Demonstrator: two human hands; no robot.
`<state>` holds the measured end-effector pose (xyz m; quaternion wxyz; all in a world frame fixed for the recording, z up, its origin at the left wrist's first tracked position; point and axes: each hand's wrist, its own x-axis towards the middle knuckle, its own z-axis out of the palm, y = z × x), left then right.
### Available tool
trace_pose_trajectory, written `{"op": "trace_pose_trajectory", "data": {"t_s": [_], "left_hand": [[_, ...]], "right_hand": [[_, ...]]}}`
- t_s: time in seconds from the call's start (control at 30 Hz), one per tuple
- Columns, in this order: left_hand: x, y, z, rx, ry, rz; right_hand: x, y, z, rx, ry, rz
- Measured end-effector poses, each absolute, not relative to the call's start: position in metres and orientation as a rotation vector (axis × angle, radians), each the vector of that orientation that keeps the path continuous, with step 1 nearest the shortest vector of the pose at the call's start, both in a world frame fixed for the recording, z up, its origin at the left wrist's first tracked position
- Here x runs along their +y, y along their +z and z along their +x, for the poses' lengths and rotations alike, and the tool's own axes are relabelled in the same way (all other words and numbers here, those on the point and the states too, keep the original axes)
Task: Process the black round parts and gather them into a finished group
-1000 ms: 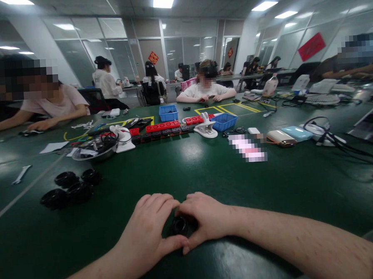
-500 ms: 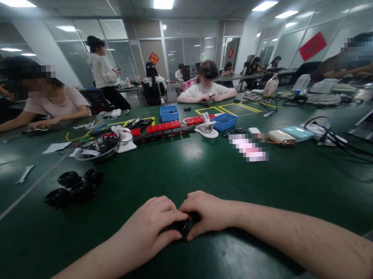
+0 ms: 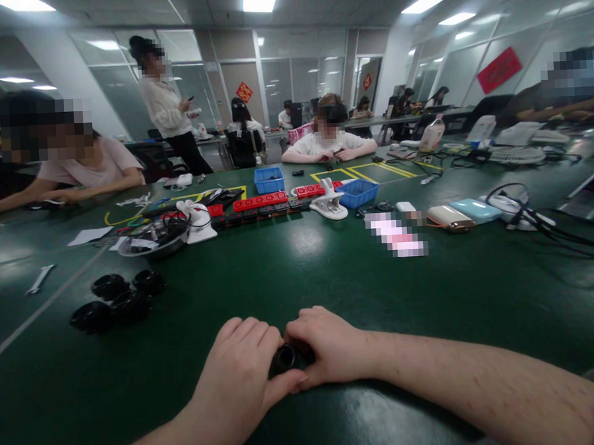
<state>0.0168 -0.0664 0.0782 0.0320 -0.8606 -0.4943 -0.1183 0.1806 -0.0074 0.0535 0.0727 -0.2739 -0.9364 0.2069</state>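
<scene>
Near the front of the green table, my left hand and my right hand meet around a small black round part with a dark hole in its top. My left fingers curl over its left side, and the left thumb reaches across in front. On the right side my right fingers and thumb close round it. Much of the part is hidden by both hands, so its exact kind does not show. Off to the left stand several black ring-shaped parts in a cluster.
A wrench lies at the left. Beyond are a metal bowl of black parts, a row of red blocks, a white clip stand and a blue bin. Cables sprawl at the right. Co-workers sit across the table.
My left hand has turned and its fingers have lifted, with the thumb now across the front of the black part, whose hole shows. The right hand barely moved. A standing person behind shifted.
</scene>
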Motion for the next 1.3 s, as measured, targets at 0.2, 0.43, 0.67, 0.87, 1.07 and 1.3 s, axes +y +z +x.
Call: {"op": "trace_pose_trajectory", "data": {"t_s": [0.2,0.43,0.67,0.87,1.07,1.3], "left_hand": [[-0.062,0.090,0.003,-1.427,-0.492,-2.978],[-0.058,0.106,-0.002,-1.250,-0.272,-3.277],[-0.057,0.102,-0.001,-1.310,-0.279,-3.248],[-0.059,0.098,0.003,-1.425,-0.297,-3.105],[-0.066,0.085,0.009,-1.615,-0.311,-2.874],[-0.063,0.085,0.008,-1.517,-0.412,-2.990]], "right_hand": [[0.005,0.058,0.189,-2.864,0.781,-0.504],[0.009,0.056,0.189,-2.887,0.797,-0.452],[0.008,0.058,0.188,-2.886,0.795,-0.483],[0.005,0.057,0.186,-2.875,0.765,-0.584],[-0.004,0.051,0.182,-2.842,0.663,-0.738],[0.000,0.048,0.183,-2.817,0.743,-0.567]]}}
